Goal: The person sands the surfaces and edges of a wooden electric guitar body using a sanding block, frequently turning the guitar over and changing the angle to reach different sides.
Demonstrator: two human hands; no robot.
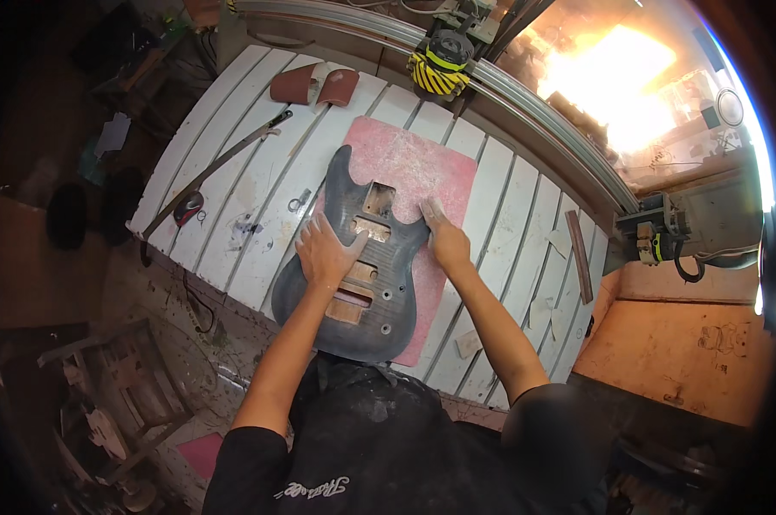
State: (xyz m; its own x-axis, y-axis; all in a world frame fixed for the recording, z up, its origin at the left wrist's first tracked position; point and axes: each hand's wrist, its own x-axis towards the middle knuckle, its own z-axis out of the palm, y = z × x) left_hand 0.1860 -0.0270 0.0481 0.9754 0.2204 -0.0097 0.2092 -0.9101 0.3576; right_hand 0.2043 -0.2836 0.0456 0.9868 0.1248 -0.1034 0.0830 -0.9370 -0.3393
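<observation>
As the person leans over the white slatted table (512, 249), a dark, dusty guitar body (392, 279) lies flat near the table's middle, partly on a pink board (444, 176), with its horns toward the far side. From where I stand, the left hand (324, 256) rests on the left part of the body, open, its fingers spread and its thumb reaching toward the cut-out cavities. The right hand (446, 239) is at the right horn, its dusty fingers extended along the edge; I can't tell whether it grips anything. Toward the far left are two curved reddish-brown sheets (340, 88), and nearer on that side a long, thin bar (221, 163) lies slantwise beside a small red-and-black object (188, 208). Off to the right lie a brown strip (579, 257) and, closer to the person, a small pale block (468, 344).
</observation>
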